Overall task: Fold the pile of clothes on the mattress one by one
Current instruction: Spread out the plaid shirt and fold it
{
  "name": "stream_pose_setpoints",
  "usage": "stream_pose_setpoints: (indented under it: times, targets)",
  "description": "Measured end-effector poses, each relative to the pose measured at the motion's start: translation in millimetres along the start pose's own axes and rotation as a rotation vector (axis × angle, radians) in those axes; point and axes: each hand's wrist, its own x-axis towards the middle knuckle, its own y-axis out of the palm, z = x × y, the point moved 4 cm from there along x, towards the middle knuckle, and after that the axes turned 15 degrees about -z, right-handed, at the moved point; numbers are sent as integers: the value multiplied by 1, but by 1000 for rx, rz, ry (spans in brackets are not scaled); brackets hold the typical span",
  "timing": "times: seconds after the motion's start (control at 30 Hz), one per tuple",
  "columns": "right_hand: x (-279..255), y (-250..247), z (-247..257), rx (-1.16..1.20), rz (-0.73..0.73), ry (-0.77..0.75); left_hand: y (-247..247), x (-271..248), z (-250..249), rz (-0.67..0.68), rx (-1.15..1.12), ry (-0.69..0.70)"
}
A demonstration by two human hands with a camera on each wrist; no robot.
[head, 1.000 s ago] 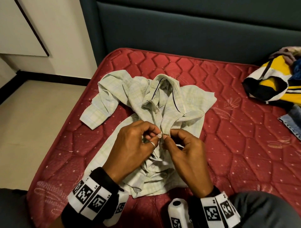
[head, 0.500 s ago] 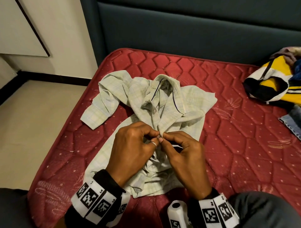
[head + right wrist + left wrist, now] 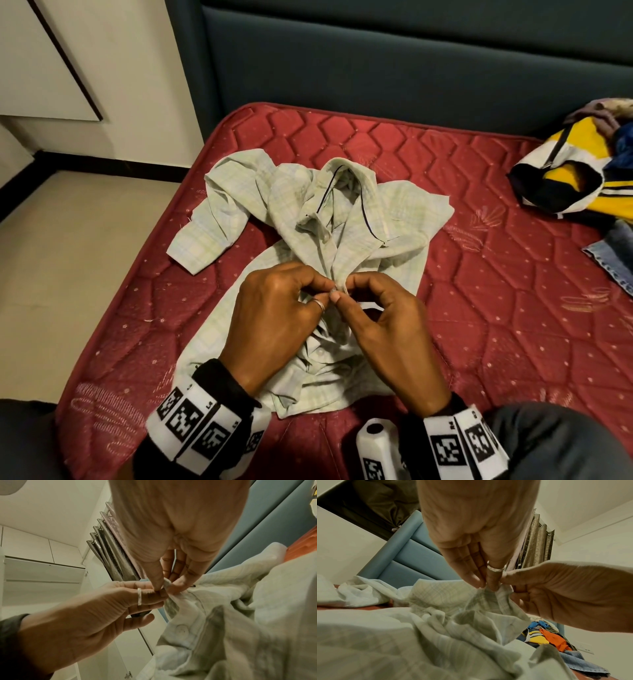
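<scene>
A pale green checked shirt point(image 3: 387, 219) lies crumpled, collar away from me, on the red quilted mattress point(image 3: 513, 325). Both hands meet over its front placket. My left hand point(image 3: 277, 318), with a ring on one finger, pinches the placket edge from the left. My right hand point(image 3: 387, 325) pinches the same spot from the right, fingertips touching the left ones. In the left wrist view the left hand point(image 3: 481, 582) and the right hand's fingers nip a raised peak of the shirt point(image 3: 436, 601). In the right wrist view the right hand point(image 3: 164, 586) pinches the cloth beside a button point(image 3: 181, 629).
A pile of other clothes sits at the mattress's right edge: a yellow, white and black garment point(image 3: 575, 171) and blue denim point(image 3: 613, 260). A dark teal headboard point(image 3: 376, 68) backs the bed. The floor point(image 3: 68, 274) lies beyond the left edge. My knees flank the near edge.
Both hands stay pinched together on the placket, drifting slightly toward me. The shirt has barely shifted.
</scene>
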Motion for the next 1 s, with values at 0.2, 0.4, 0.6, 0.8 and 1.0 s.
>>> stream_pose_setpoints:
  times: [0.2, 0.4, 0.6, 0.8, 1.0]
  targets:
    - [1, -3, 1, 47, -36, -11, -4, 8, 2, 152, -113, 121]
    - [2, -3, -7, 108, 27, 58, -6, 8, 4, 142, -141, 162]
    - [6, -3, -8, 121, 69, 66, -7, 10, 3, 118, -179, 142]
    - [5, -6, -2, 33, -7, -56, 0, 6, 5, 178, -221, 56]
    - [5, -7, 4, -37, -47, -172, 2, 1, 4, 232, -282, -84]
